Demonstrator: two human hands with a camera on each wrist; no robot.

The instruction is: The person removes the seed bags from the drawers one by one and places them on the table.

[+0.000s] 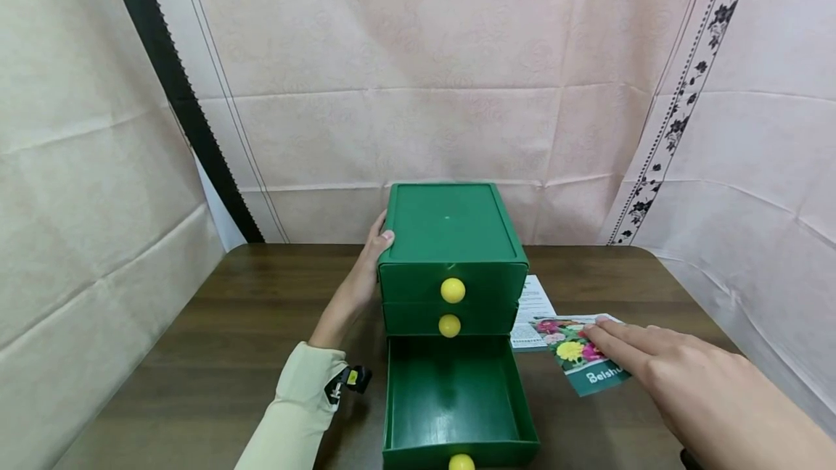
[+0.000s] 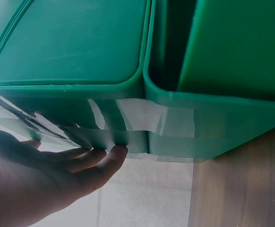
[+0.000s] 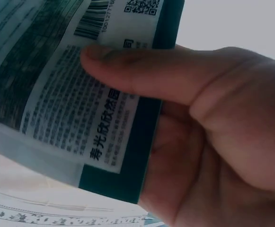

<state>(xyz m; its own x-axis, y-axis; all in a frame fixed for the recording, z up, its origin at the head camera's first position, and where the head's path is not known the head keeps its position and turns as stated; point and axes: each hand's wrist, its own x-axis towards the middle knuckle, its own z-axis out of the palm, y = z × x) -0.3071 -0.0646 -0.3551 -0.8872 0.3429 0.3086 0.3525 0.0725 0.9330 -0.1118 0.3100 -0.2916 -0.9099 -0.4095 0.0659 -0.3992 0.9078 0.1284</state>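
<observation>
Teal floral packet (image 1: 576,355), pinched in right hand (image 1: 689,368)

Drawer unit (image 1: 456,223) on table (image 1: 261,325), packet (image 1: 575,350) to its right, second packet (image 1: 532,314) between.

Shows dk. green on drawer unit (image 1: 451,223) and lower drawer (image 1: 451,390), w/ yellow on knobs (image 1: 453,290). Has yellow, pink & red blooms over a teal base w/ wht. lettering on flower pkt. (image 1: 578,357), w/ blk. text, barcode & QR on wht. and teal edging on back panel (image 3: 57,104). Runs to wht. w/ teal edge on printed slip (image 1: 532,310), brown wood grain on tbl. (image 1: 281,289), pale cream-pink on cloth (image 1: 392,42), blk. on band (image 1: 176,85), blk.-on-wht. florals on strip (image 1: 679,122), pale green on sleeve (image 1: 294,397).
</observation>
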